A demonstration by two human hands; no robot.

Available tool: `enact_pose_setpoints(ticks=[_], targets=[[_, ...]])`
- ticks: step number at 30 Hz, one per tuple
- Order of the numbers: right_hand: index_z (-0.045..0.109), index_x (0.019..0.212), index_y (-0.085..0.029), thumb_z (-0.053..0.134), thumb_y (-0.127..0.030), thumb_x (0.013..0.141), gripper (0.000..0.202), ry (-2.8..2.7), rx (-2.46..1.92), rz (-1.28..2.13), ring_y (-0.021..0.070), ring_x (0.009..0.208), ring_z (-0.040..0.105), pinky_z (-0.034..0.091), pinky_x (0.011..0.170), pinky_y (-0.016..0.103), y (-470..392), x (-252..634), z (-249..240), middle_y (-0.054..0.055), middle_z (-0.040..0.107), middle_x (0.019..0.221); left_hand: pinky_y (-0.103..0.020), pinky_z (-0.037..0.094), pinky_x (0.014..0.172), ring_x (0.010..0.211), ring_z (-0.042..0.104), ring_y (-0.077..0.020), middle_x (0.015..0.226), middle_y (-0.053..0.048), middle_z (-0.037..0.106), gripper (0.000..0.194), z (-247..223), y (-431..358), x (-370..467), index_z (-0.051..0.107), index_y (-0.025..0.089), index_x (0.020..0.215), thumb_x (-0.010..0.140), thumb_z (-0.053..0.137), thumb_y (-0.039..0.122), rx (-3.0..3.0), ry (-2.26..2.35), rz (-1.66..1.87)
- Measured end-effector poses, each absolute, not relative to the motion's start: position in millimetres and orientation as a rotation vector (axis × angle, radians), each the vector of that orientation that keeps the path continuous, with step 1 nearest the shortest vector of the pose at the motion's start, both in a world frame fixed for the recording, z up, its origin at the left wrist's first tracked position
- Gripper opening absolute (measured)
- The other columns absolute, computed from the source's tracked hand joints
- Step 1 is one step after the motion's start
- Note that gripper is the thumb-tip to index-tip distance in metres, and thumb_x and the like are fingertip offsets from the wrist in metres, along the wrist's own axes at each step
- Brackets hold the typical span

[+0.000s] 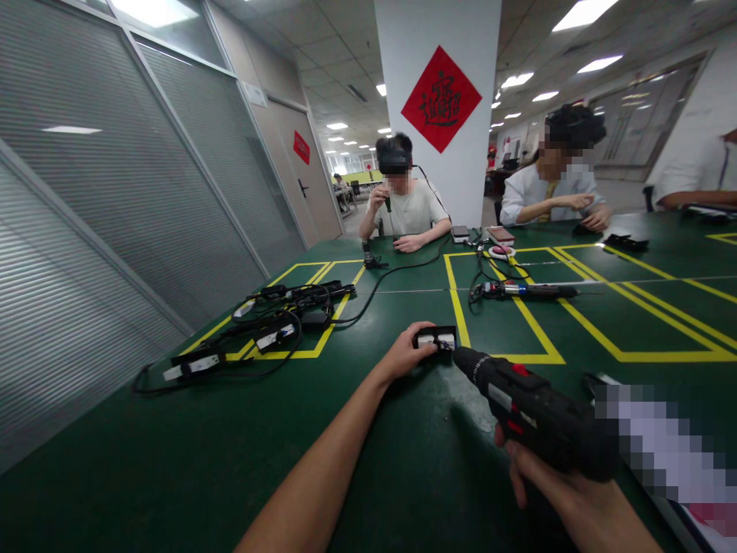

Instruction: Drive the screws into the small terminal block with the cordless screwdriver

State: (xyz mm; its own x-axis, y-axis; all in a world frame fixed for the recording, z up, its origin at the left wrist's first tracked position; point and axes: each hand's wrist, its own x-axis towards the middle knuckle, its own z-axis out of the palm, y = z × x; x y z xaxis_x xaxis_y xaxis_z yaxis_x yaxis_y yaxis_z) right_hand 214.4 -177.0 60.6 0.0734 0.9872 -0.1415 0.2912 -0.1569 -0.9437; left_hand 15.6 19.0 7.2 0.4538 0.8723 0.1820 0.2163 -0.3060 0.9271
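An open-plan office turned assembly workshop — a long green-covered worktable (173, 461) marked with yellow taped rectangles (521, 322) fills the lower frame. Black power adapters with tangled cables (276, 319) lie at centre left, and seated workers (406, 201) sit along the far edge. Recessed ceiling light panels (581, 14) run across the top; grey-blinded glass partitions (115, 177) line the left — a white pillar with a red diamond paper decoration (441, 98) stands at centre.
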Motion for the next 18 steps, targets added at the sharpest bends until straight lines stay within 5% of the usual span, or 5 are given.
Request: enact_pose_setpoints(ticks=[3, 9, 12, 18], targets=[[0.050, 0.085, -0.023, 0.041, -0.053, 0.076, 0.033, -1.363, -1.551, 1.159, 0.0164, 0.048, 0.052, 0.039, 0.051, 0.028, -176.8, 216.8, 66.1, -0.006, 0.051, 0.042, -0.032, 0.039, 0.088, 0.100, 0.050, -0.0192, 0.112, -0.008, 0.051, 0.048, 7.8, 18.6, 15.2, 0.046, 0.018, 0.116, 0.071, 0.059, 0.026, 1.823, 0.959, 0.913], [0.047, 0.094, -0.021, 0.047, -0.051, 0.072, 0.038, -1.306, -1.475, 1.195, 0.0163, 0.044, 0.057, 0.043, 0.047, 0.032, -171.2, 216.6, 59.6, 0.007, 0.068, 0.084, -0.035, 0.036, 0.093, 0.104, 0.047, -0.0203, 0.114, -0.007, 0.048, 0.046, 7.6, 19.4, 14.6, 0.046, 0.019, 0.118, 0.073, 0.056, 0.025, 1.919, 0.978, 0.918], [0.043, 0.103, -0.021, 0.050, -0.052, 0.069, 0.046, -1.254, -1.480, 1.195, 0.0186, 0.043, 0.058, 0.046, 0.047, 0.033, -171.3, 214.2, 59.2, 0.004, 0.067, 0.071, -0.035, 0.035, 0.093, 0.103, 0.047, -0.0202, 0.113, -0.007, 0.048, 0.046, 5.7, 20.7, 13.9, 0.046, 0.020, 0.118, 0.073, 0.056, 0.025, 1.940, 0.970, 0.924], [0.053, 0.085, -0.020, 0.046, -0.053, 0.070, 0.037, -1.309, -1.599, 1.114, 0.0213, 0.046, 0.059, 0.047, 0.050, 0.033, -173.4, 211.3, 57.7, 0.000, 0.058, 0.044, -0.034, 0.037, 0.092, 0.101, 0.048, -0.0197, 0.114, -0.007, 0.047, 0.046, 2.2, 22.8, 13.7, 0.046, 0.020, 0.118, 0.073, 0.056, 0.025, 1.930, 0.970, 0.913]])
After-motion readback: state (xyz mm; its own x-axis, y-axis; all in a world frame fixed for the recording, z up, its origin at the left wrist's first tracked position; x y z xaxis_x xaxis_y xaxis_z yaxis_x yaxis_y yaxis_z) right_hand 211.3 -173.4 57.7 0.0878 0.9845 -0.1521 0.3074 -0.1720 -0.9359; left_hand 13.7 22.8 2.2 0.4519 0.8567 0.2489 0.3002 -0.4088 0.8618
